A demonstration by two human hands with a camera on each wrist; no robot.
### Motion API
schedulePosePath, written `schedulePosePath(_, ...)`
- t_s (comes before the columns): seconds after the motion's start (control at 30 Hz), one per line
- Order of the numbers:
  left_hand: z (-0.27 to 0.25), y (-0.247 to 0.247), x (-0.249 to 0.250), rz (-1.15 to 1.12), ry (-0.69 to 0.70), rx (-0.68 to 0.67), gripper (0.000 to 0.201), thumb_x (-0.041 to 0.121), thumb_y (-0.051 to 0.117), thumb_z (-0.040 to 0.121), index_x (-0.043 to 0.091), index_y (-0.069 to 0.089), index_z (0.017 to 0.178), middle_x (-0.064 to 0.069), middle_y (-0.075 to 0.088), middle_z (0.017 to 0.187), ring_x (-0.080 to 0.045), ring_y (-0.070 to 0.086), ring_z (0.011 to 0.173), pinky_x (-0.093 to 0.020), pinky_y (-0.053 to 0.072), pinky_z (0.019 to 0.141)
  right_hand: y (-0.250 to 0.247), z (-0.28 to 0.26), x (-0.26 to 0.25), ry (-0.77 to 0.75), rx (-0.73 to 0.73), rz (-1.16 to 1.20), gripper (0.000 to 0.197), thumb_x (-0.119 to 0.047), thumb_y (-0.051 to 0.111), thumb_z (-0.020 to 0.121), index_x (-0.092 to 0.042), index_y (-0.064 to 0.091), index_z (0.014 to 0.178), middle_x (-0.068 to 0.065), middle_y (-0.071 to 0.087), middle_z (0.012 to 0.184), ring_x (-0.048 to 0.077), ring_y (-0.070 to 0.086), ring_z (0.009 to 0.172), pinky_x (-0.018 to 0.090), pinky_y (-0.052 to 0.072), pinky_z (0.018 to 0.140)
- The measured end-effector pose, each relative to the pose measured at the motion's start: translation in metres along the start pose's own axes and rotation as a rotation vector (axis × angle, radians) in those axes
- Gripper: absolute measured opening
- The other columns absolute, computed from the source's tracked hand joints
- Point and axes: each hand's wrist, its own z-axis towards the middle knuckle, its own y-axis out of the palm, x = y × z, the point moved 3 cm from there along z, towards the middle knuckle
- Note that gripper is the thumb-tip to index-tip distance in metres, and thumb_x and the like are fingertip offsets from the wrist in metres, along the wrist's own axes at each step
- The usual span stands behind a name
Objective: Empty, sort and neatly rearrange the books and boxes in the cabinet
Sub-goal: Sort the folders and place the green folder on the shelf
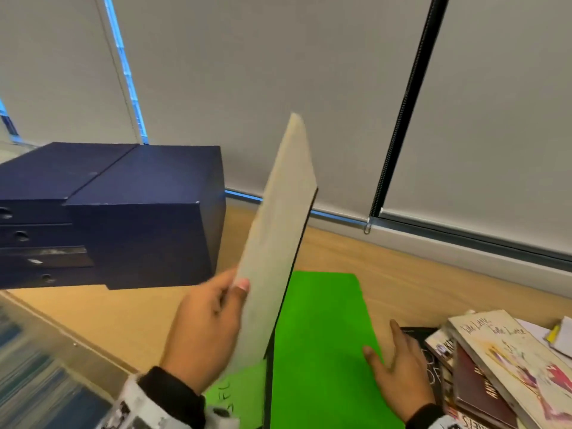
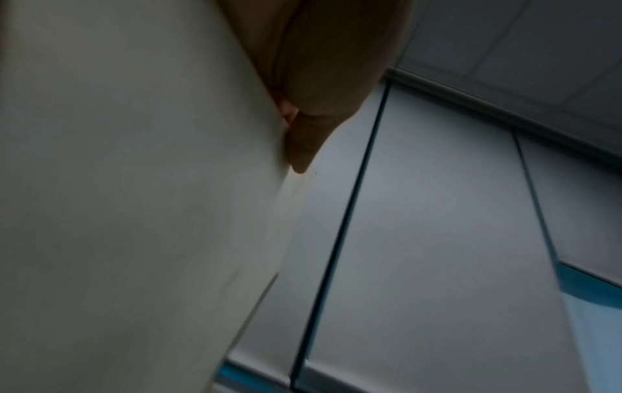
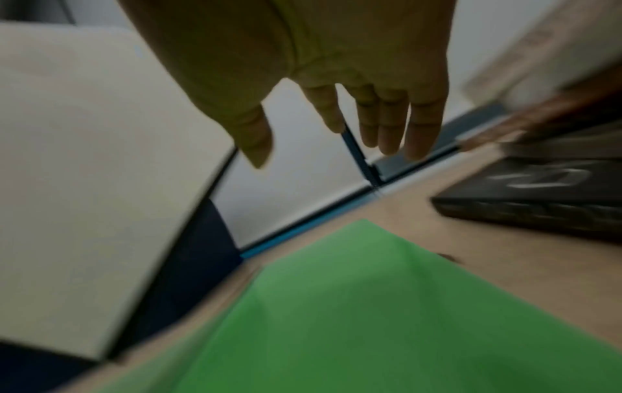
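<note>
Clearly a sorting moment, taken line by line:

Held item: a thin cream-faced board or large flat book (image 1: pixel 280 230) with a dark back edge, tilted up on end above the table (image 1: pixel 387 274); what it is exactly I cannot tell.
Left hand: the left hand (image 1: pixel 205 329) grasps the lower corner of that board, thumb on the near face and fingers behind; the left wrist view shows fingers (image 2: pixel 303 149) pressed to the pale face.
Right hand: the right hand (image 1: pixel 394 363) is released, fingers spread, hovering at the right edge of the green folder (image 1: pixel 322 335); whether it touches is unclear.
Green folder: lies flat on the table, just below the raised board, with another green sheet partly under it.
Navy boxes: a stack of dark blue boxes (image 1: pixel 145 218) sits at the left of the table, well apart from the book pile (image 1: pixel 495 366) at the right.
Handling, board: likely stiff and light, since it stands straight from one corner grip; it may twist or slip held so low, so a second hand on the long edge would steady it.
Handling, folder: probably thin, floppy and smooth; better slid to the table edge and pinched there.
Handling, boxes: likely heavy if filled; take each by both ends.
Risk: the book pile leans unevenly and could slide.
</note>
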Motion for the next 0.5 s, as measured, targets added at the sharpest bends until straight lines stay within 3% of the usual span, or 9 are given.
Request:
schedulePosePath(0.07, -0.021, 0.026, 0.003, 0.026, 0.037, -0.032, 0.029, 0.036, 0.049, 0.098, 0.056, 0.059, 0.117, 0.028, 0.069, 0.102, 0.011, 0.063, 0.087, -0.020, 0.053, 0.080, -0.005, -0.019, -0.049, -0.102, -0.097, 0.296, 0.086, -0.060, 0.065, 0.077, -0.032, 0.030, 0.149, -0.008, 0.042, 0.141, 0.013, 0.044, 0.131, 0.034, 0.037, 0.108)
schedulePosePath(0.13, -0.039, 0.063, 0.008, 0.117, 0.051, -0.201, 0.043, 0.042, 0.045, 0.094, 0.063, 0.040, 0.131, 0.020, 0.067, 0.117, 0.005, 0.063, 0.093, -0.025, 0.051, 0.087, -0.007, -0.035, -0.089, -0.058, -0.296, 0.714, 0.076, -0.072, 0.062, 0.072, -0.037, 0.045, 0.138, -0.015, 0.059, 0.126, 0.006, 0.062, 0.108, 0.026, 0.051, 0.088)
schedulePosePath(0.2, -0.059, 0.111, 0.003, 0.252, 0.068, -0.431, 0.059, 0.041, 0.041, 0.097, 0.048, 0.014, 0.149, 0.015, 0.031, 0.155, -0.002, 0.040, 0.135, -0.020, 0.034, 0.108, -0.009, -0.035, -0.099, 0.006, -0.262, 0.872, 0.042, -0.046, 0.065, 0.086, -0.017, 0.064, 0.116, -0.007, 0.074, 0.101, 0.005, 0.069, 0.085, 0.019, 0.053, 0.071)
schedulePosePath(0.23, -0.065, 0.129, -0.001, 0.273, 0.079, -0.530, 0.062, 0.046, 0.036, 0.098, 0.041, 0.006, 0.152, 0.015, 0.016, 0.160, -0.004, 0.029, 0.142, -0.019, 0.027, 0.112, -0.012, -0.033, -0.095, 0.044, -0.180, 0.847, 0.027, -0.026, 0.065, 0.090, -0.008, 0.067, 0.109, 0.000, 0.075, 0.097, 0.010, 0.070, 0.083, 0.021, 0.053, 0.072)
schedulePosePath(0.27, -0.067, 0.138, -0.007, 0.297, 0.062, -0.670, 0.062, 0.054, 0.025, 0.097, 0.035, 0.006, 0.153, 0.015, 0.019, 0.157, -0.002, 0.037, 0.138, -0.016, 0.032, 0.108, -0.015, -0.029, -0.082, 0.098, -0.108, 0.823, 0.021, -0.013, 0.064, 0.090, -0.003, 0.067, 0.109, 0.007, 0.075, 0.097, 0.017, 0.071, 0.086, 0.027, 0.054, 0.078)
schedulePosePath(0.3, -0.068, 0.142, -0.020, 0.366, -0.033, -0.769, 0.065, 0.060, 0.009, 0.095, 0.032, 0.009, 0.153, 0.017, 0.032, 0.149, 0.003, 0.054, 0.122, -0.010, 0.042, 0.096, -0.020, -0.027, -0.069, 0.162, -0.083, 0.817, 0.022, -0.007, 0.062, 0.090, 0.000, 0.066, 0.110, 0.012, 0.075, 0.098, 0.023, 0.071, 0.088, 0.034, 0.053, 0.082)
schedulePosePath(0.37, -0.070, 0.157, -0.051, 0.500, -0.012, -0.602, 0.069, 0.059, -0.008, 0.092, 0.030, -0.002, 0.154, 0.021, 0.057, 0.126, 0.003, 0.069, 0.092, -0.009, 0.052, 0.068, -0.030, -0.026, -0.047, 0.250, -0.125, 0.818, 0.021, -0.007, 0.064, 0.088, 0.000, 0.068, 0.107, 0.013, 0.076, 0.091, 0.029, 0.071, 0.086, 0.039, 0.052, 0.082)
schedulePosePath(0.43, -0.080, 0.162, -0.073, 0.551, -0.012, -0.558, 0.067, 0.064, -0.006, 0.091, 0.036, -0.006, 0.151, 0.016, 0.064, 0.118, -0.010, 0.068, 0.098, -0.019, 0.054, 0.065, -0.039, -0.024, -0.020, 0.343, -0.218, 0.793, 0.029, -0.013, 0.076, 0.077, -0.003, 0.071, 0.104, 0.014, 0.076, 0.092, 0.031, 0.071, 0.091, 0.044, 0.050, 0.091)
schedulePosePath(0.5, -0.085, 0.160, -0.086, 0.555, -0.094, -0.581, 0.080, 0.080, 0.003, 0.082, 0.040, 0.011, 0.151, 0.008, 0.066, 0.117, -0.018, 0.059, 0.106, -0.024, 0.056, 0.066, -0.043, -0.023, 0.003, 0.437, -0.310, 0.785, 0.057, -0.023, 0.092, 0.056, -0.010, 0.071, 0.107, 0.013, 0.074, 0.104, 0.035, 0.068, 0.102, 0.049, 0.043, 0.103)
